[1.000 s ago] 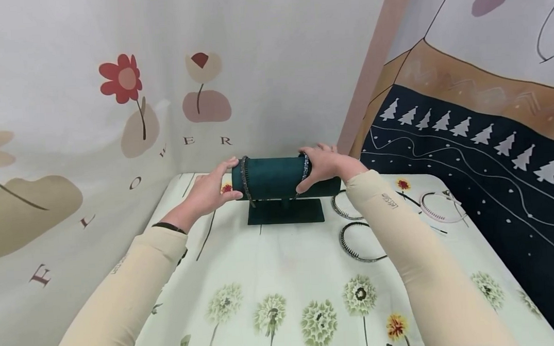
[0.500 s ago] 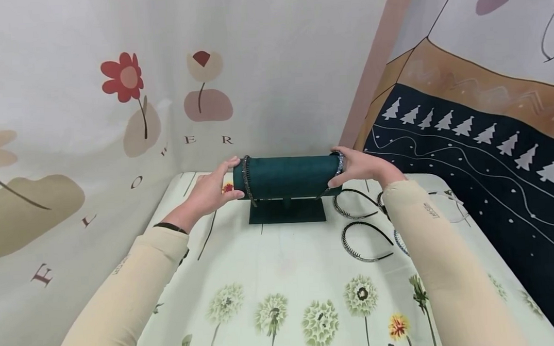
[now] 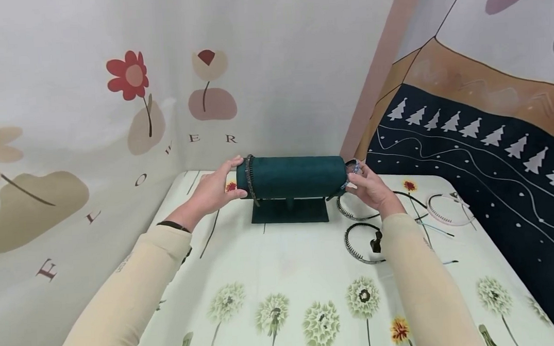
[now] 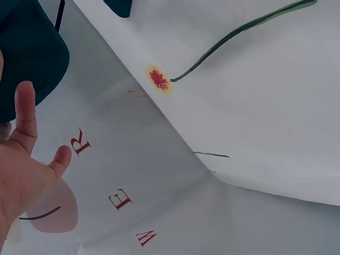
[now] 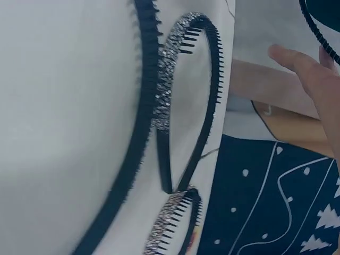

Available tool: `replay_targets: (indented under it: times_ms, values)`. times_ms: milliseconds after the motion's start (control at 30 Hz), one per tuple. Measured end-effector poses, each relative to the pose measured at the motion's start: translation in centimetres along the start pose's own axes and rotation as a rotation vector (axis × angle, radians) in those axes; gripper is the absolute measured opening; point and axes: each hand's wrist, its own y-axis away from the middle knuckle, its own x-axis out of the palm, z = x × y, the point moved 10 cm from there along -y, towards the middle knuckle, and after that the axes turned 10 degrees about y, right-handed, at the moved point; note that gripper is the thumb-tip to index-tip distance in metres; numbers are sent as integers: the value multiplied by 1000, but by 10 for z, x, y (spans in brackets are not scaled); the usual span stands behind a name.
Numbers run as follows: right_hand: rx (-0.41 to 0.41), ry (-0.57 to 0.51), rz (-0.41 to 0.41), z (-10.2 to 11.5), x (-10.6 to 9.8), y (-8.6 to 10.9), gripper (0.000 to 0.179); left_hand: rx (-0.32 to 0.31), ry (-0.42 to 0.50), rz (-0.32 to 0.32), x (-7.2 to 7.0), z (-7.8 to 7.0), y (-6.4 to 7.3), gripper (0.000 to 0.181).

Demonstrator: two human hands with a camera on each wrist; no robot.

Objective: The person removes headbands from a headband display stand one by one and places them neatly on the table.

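A dark green velvet roll display stand (image 3: pixel 298 177) stands on the table. My left hand (image 3: pixel 209 191) grips its left end, thumb in front and fingers at the top. Just inboard of that hand, a dark glittery toothed headband (image 3: pixel 250 179) sits around the roll. At the right end, my right hand (image 3: pixel 371 189) pinches a second headband (image 3: pixel 356 166) with bluish sparkle, tilted against the roll's end. One tip of it shows below the roll. The left wrist view shows part of the roll (image 4: pixel 40 58) beside the hand; contact is mostly cut off.
Several more headbands lie on the table's right side, among them a dark glittery headband (image 3: pixel 350 246) and a pale pink headband (image 3: pixel 439 218). In the right wrist view a silver-glitter headband (image 5: pixel 166 79) lies close by. A printed curtain (image 3: pixel 273 90) hangs behind the table.
My right hand has slid the bluish headband rightward along the roll to its end, where it now tilts. My left hand keeps its hold on the left end.
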Motion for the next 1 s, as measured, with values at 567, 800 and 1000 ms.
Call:
replay_targets:
  times_ms: [567,800,1000]
  values:
    - [-135,-234,-169,16,-101,79,21,23,6,9,4,-3,0,103]
    - [152,514,-292,29,-174,144,85,30,12,12,8,-3,0,103]
    - [311,1224,-206,34,-201,179,117,29,3,6,6,-1,-3,103]
